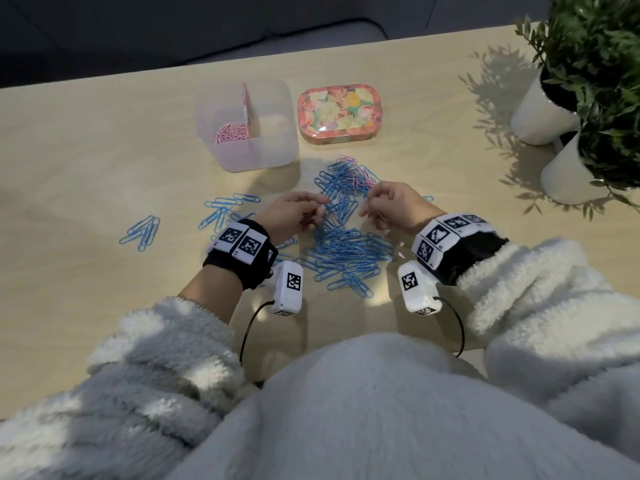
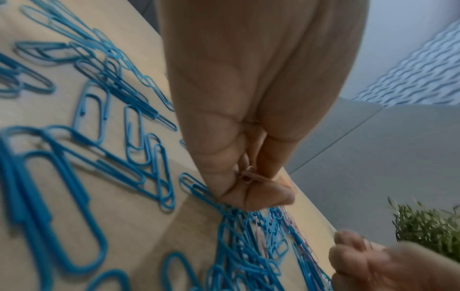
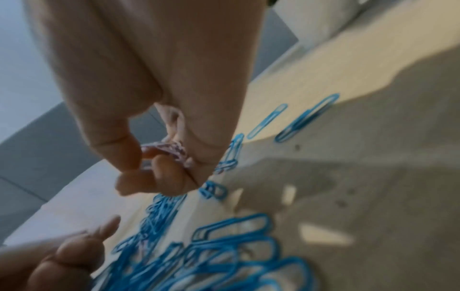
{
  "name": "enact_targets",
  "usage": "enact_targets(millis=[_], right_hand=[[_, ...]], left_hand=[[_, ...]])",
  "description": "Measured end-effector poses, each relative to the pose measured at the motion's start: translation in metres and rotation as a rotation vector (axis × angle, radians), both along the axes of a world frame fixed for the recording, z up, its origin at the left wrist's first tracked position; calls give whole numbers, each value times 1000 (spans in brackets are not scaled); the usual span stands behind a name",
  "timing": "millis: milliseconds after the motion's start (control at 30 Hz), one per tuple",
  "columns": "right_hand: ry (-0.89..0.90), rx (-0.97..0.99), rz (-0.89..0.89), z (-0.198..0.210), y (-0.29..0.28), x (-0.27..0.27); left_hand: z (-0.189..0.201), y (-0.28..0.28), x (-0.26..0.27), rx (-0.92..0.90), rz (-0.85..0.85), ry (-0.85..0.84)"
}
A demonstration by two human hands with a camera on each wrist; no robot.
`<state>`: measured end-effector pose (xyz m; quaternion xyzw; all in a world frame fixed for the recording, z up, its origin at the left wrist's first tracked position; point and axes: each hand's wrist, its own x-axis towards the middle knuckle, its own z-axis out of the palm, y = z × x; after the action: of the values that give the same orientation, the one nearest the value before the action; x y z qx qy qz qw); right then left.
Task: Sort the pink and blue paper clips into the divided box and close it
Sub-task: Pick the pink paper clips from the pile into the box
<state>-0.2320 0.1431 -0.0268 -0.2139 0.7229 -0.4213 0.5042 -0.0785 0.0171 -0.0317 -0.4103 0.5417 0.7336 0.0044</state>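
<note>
A clear divided box [image 1: 246, 157] stands open at the back of the table, pink clips [image 1: 231, 131] in its left compartment. Its floral lid [image 1: 340, 114] lies to the right of it. A big pile of blue paper clips [image 1: 343, 251] with a few pink ones [image 1: 362, 176] at its far edge spreads between my hands. My left hand [image 1: 294, 216] has its fingers curled round pink clips [image 2: 247, 175]. My right hand [image 1: 388, 202] pinches a small bunch of pink clips [image 3: 171, 150] just above the pile.
Loose blue clips [image 1: 142, 232] lie scattered to the left. Two white pots [image 1: 540, 116] with green plants stand at the right back corner. The table's far edge runs behind the box.
</note>
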Motion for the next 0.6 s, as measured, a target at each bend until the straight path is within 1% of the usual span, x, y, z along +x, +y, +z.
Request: enact_targets(millis=[33,67,100,133,200,267,300,333,367,400,433,533,600], right_hand=[[-58,-17,-36,3,-4,1],[-69,-30,-34,6,-8,4],[-23,-37,9,6,-13,7],[71,-45,84,5,-18,11],[329,-60,275,2,-26,18],[566,-15,463,-2,-29,22],[671,31,523,-2,-29,22],[764,72,539,-1,-28,21],[830,98,515,1,-27,17],[864,108,475,3,-25,13],[860,112,437,4,-24,8],[744,73,355,5,-21,-6],[709,60,313,4,-18,-12]], left_hand=[[1,-1,0,4,32,-9],[1,-1,0,-25,41,-29],[2,-2,1,-86,19,-58],[3,-2,2,-170,-25,-95],[5,-1,3,-380,-124,-165],[5,1,3,-615,-219,-200],[6,2,2,-732,-271,-220],[7,3,1,-837,-320,-239],[8,3,0,-921,-364,-256],[9,3,-1,-982,-404,-266],[10,3,-3,-1028,-445,-272],[12,5,-13,-1137,-600,-265],[12,7,-22,-1196,-675,-247]])
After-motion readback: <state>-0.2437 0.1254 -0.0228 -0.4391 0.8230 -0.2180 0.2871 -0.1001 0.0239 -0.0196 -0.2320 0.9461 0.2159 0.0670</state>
